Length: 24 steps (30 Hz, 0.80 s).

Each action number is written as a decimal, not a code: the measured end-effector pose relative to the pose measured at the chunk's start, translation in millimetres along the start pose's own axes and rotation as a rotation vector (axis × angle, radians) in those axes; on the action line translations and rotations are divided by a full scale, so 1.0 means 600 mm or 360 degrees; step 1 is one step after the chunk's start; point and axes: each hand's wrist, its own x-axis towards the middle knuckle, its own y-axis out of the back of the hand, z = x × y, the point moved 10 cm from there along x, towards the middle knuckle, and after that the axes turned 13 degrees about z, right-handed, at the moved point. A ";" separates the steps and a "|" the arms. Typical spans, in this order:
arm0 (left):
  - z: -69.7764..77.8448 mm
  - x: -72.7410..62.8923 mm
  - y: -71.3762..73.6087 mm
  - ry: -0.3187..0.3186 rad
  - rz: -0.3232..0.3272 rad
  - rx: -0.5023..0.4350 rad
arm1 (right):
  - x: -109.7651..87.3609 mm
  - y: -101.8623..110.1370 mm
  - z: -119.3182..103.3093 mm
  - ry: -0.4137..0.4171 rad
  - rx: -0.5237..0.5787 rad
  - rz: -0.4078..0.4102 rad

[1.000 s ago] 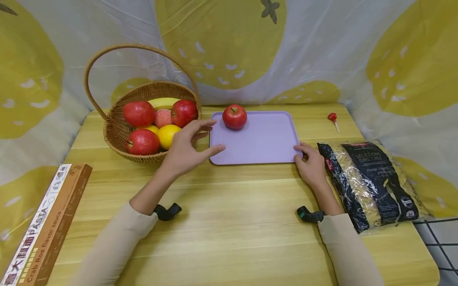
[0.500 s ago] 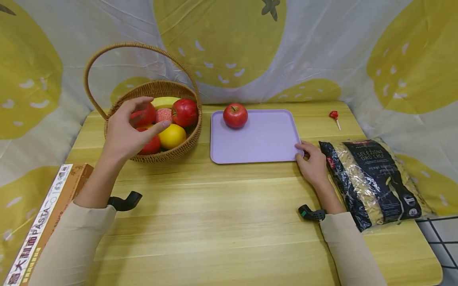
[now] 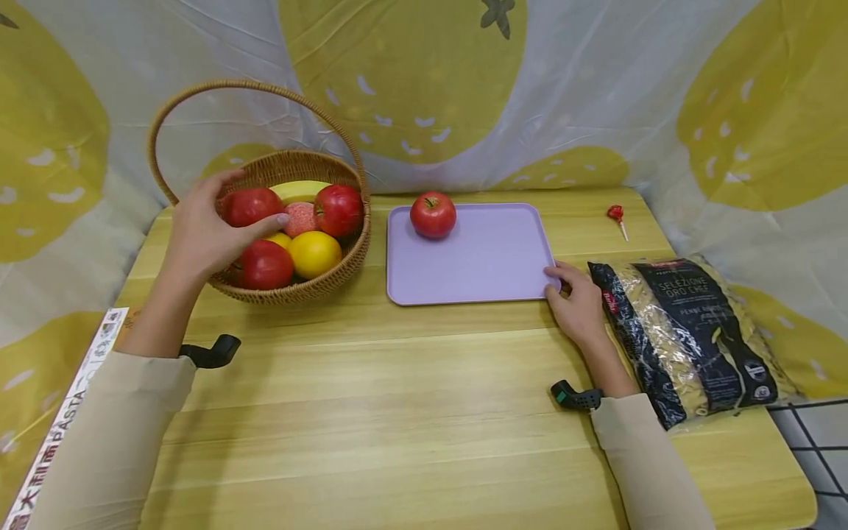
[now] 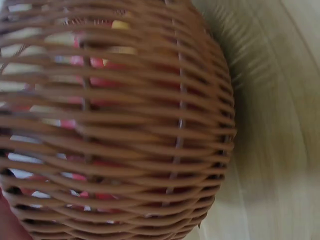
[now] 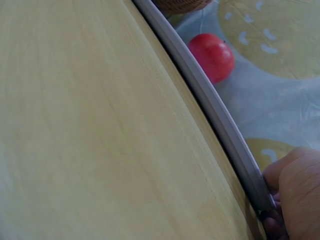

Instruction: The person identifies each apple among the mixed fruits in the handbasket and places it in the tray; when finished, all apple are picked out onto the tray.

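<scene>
Head view, upper left: wicker basket [image 3: 294, 293] with its handle arched above. Left hand [image 3: 205, 235] is at the basket's left side, thumb and fingers spread apart about the upper-left apple [image 3: 253, 207], which lies inside the basket. Cannot tell whether the fingers bear on it; the left wrist view shows mostly blurred weave, with red patches behind the gaps.

Basket also holds a front apple [image 3: 266, 265], a right-hand apple [image 3: 338, 210], a banana [image 3: 301, 191] along the back, a pink fruit [image 3: 301, 218] in the middle and a yellow fruit [image 3: 316, 254] near the front rim, a second yellow piece partly hidden beside it.

Right hand [image 3: 576, 305], right of centre: thumb and fingers pinch the lower right corner of the lavender tray [image 3: 483, 254]. Right wrist view agrees, digits at the rim. The tray lies at upper centre; a single apple [image 3: 433, 215] sits upright near its upper left corner.

Right side: pasta bag [image 3: 685, 331] lying beside the right hand; red lollipop [image 3: 615, 213] above it. Left edge: printed box [image 3: 66, 419], partly covered by the left sleeve [image 3: 112, 434]. All on a wooden table [image 3: 371, 412].
</scene>
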 end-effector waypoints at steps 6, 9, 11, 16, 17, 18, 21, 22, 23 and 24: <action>-0.015 0.008 0.001 0.0056 -0.0023 0.0076 | -0.002 0.000 0.000 -0.0015 0.0012 -0.0004; -0.018 0.010 -0.001 0.0063 -0.0038 0.0094 | -0.001 0.002 0.000 -0.0006 0.0012 0.0002; -0.020 0.012 -0.003 0.0067 -0.0045 0.0096 | -0.001 0.003 0.001 -0.0003 0.0005 0.0006; -0.026 0.016 -0.009 0.0079 -0.0083 0.0096 | -0.003 0.001 0.005 -0.0032 -0.0008 0.0001; -0.028 0.017 -0.011 0.0084 -0.0093 0.0097 | -0.003 0.001 0.005 -0.0039 -0.0007 -0.0003; -0.029 0.018 -0.013 0.0088 -0.0105 0.0100 | -0.003 0.000 0.005 -0.0044 0.0001 -0.0005; -0.033 0.020 -0.018 0.0102 -0.0148 0.0122 | -0.002 0.000 0.004 -0.0037 0.0014 -0.0004; -0.034 0.021 -0.020 0.0109 -0.0164 0.0128 | -0.002 0.000 0.003 -0.0030 0.0019 -0.0002; -0.035 0.022 -0.022 0.0116 -0.0180 0.0136 | -0.001 0.001 0.002 -0.0024 0.0020 0.0001; -0.036 0.023 -0.023 0.0121 -0.0195 0.0145 | 0.000 0.001 0.002 -0.0019 0.0017 0.0004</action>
